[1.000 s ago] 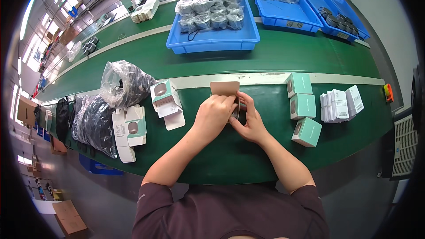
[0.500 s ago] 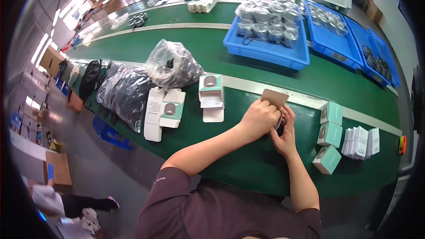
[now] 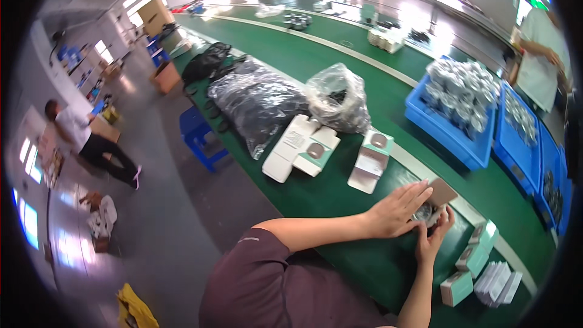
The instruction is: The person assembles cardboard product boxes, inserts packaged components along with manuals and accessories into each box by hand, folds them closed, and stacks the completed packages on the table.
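Note:
My left hand point(image 3: 398, 209) lies against a brown cardboard piece point(image 3: 443, 192), its fingers stretched out and its thumb apart below them. A shiny dark round thing point(image 3: 423, 211) shows between that thumb and the fingers, beside the cardboard; its kind is unclear. From the near right, my right hand point(image 3: 432, 242) grips the lower part of the cardboard piece between thumb and fingers. To the left of my hands stands an open small white and green box point(image 3: 372, 157), its flap hanging toward me. Flattened white and green cartons point(image 3: 302, 149) lie farther left.
Closed green boxes point(image 3: 475, 255) and a stack of white folded papers point(image 3: 495, 283) are at the near right. Blue trays point(image 3: 452, 136) hold plastic-wrapped items. A clear bag point(image 3: 340, 97) and a dark-filled bag point(image 3: 258, 103) lie left, by a blue stool point(image 3: 200, 133). Two people stand farther off.
The view has swung left, so the table sits farther right in it. My left hand's curled fingers have straightened along the cardboard, and the round thing now shows.

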Motion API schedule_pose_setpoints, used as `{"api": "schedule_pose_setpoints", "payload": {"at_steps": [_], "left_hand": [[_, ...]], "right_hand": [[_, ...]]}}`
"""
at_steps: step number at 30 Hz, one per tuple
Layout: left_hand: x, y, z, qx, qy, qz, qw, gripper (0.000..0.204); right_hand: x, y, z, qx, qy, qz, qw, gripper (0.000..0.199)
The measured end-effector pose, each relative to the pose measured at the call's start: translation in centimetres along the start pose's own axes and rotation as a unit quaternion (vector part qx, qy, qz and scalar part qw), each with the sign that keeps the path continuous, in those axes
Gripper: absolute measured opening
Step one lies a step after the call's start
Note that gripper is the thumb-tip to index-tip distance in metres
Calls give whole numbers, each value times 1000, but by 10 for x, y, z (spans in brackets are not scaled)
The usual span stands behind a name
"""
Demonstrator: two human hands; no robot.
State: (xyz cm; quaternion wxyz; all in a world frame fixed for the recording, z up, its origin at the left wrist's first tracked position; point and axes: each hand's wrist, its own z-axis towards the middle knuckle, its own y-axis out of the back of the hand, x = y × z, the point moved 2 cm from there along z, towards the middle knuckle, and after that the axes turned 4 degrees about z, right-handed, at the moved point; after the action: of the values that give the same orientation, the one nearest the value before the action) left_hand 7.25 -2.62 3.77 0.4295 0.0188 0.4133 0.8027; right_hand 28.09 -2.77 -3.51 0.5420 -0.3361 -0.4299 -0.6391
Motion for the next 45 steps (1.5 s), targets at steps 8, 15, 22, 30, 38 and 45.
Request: {"api": "schedule_pose_setpoints", "payload": {"at_steps": [8, 15, 22, 30, 38, 45], "left_hand": [[5, -40, -25, 13, 93, -197, 976, 96], [4, -50, -27, 29, 38, -78, 996, 82], [12, -44, -5, -34, 23, -74, 996, 57], [32, -47, -5, 56, 39, -308, 949, 29], [42, -32, -13, 57, 86, -235, 967, 47], [38, -4, -11, 52, -54, -172, 982, 41]], "right_hand": [[4, 5, 0, 11, -9, 89, 996, 73], [11, 8, 6, 38, -3, 113, 993, 61], [16, 14, 15, 31, 16, -139, 990, 42], [7, 13, 9, 6, 43, -140, 989, 20], [6, 25, 7, 53, 92, -105, 989, 63], [56, 19, 17, 176, 68, -184, 965, 58]]}}
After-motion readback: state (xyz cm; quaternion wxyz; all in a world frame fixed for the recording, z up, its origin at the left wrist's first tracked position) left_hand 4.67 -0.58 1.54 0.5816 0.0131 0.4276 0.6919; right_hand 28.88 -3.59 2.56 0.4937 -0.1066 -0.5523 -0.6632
